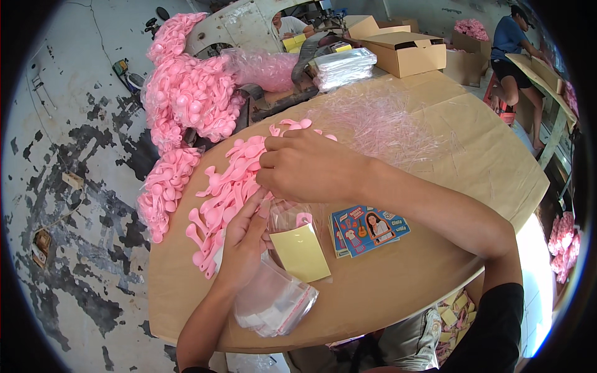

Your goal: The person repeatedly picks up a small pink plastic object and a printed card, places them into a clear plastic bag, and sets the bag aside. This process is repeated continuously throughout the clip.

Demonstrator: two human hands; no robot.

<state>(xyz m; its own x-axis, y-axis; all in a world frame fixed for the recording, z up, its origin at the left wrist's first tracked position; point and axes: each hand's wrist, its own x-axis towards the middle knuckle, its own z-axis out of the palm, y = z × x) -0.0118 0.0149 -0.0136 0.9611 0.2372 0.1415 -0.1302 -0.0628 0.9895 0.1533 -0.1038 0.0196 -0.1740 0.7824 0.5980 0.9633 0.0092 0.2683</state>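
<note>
My left hand [244, 239] is closed, thumb against fingers, at the open end of a clear plastic bag [289, 214]. Inside that bag lie a yellow card [301, 253] and a bit of pink plastic. My right hand [308, 166] reaches across above the bag with its fingers curled in; whatever they grip is hidden. Beneath and beyond both hands spreads a heap of pink plastic spoons [239, 165]. Below my left hand rests a stack of empty clear bags [273, 298]. Blue printed cards [372, 230] sit under my right forearm.
A brown-covered table [497, 161] has thin clear strips [392, 127] scattered at its far side. Bulging bags of pink spoons [189, 93] stand at the far left. Wrapped clear packs [343, 67] and a cardboard box [407, 53] stand behind. A person [513, 46] sits at far right.
</note>
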